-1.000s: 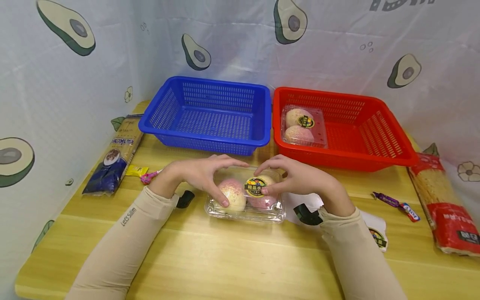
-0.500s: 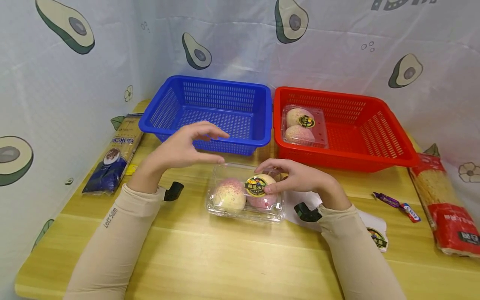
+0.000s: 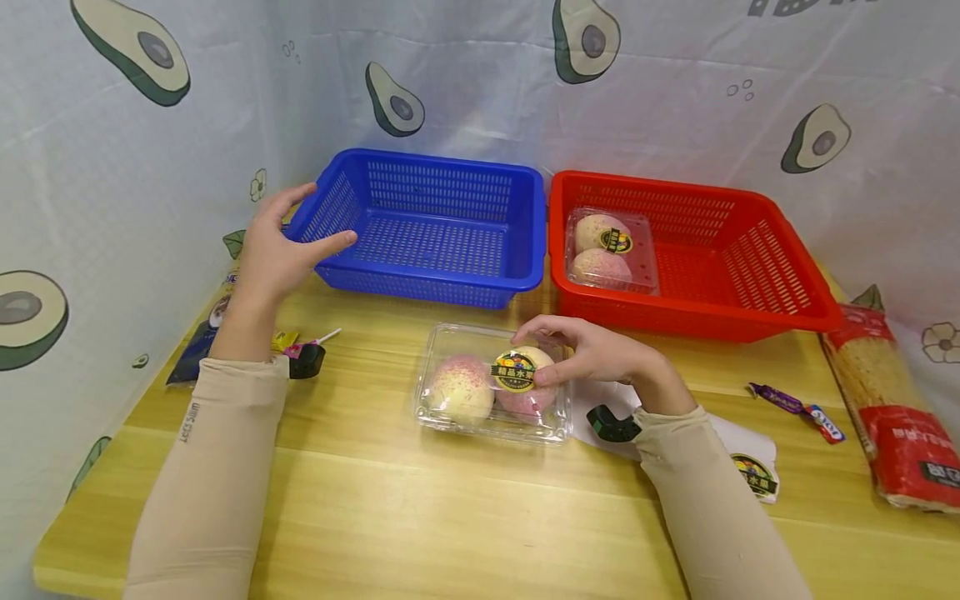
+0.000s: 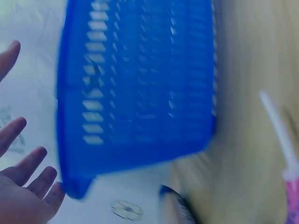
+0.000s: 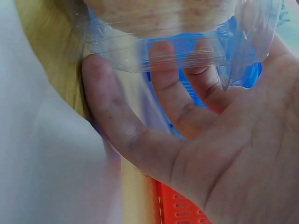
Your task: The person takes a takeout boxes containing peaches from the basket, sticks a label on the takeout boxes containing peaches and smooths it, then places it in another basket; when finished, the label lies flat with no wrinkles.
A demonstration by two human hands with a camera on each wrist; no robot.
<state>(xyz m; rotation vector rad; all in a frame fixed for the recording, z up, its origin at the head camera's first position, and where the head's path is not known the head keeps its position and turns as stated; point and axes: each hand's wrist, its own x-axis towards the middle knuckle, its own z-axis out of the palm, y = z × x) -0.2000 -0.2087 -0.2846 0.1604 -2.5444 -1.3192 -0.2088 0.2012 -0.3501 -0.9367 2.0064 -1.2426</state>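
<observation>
A clear plastic clamshell box (image 3: pixel 465 429) lies on the table, holding two pink-and-cream peaches (image 3: pixel 459 390). A black round label is on its lid. My right hand (image 3: pixel 600 358) holds the box at its right end, thumb by the label and fingers curved over the lid; the right wrist view shows those fingers (image 5: pixel 163 79) at the box's edge. My left hand (image 3: pixel 273 250) is in the air by the left end of the blue basket (image 3: pixel 420 287), fingers spread and holding nothing. In the left wrist view its fingers (image 4: pixel 37 168) appear beside the basket's rim.
A red basket (image 3: pixel 675 321) at the back right contains another box of peaches (image 3: pixel 603 267). A label sheet (image 3: pixel 750 454) lies partly under my right arm. Noodle packets (image 3: pixel 907 425) lie at the right, a blue packet (image 3: pixel 195 350) at the left. A lollipop (image 3: pixel 303 346) and wrapped candies (image 3: pixel 795 408) lie nearby.
My left hand has let go of the box and moved up and left to the blue basket's left end. My right hand and the box have stayed in place.
</observation>
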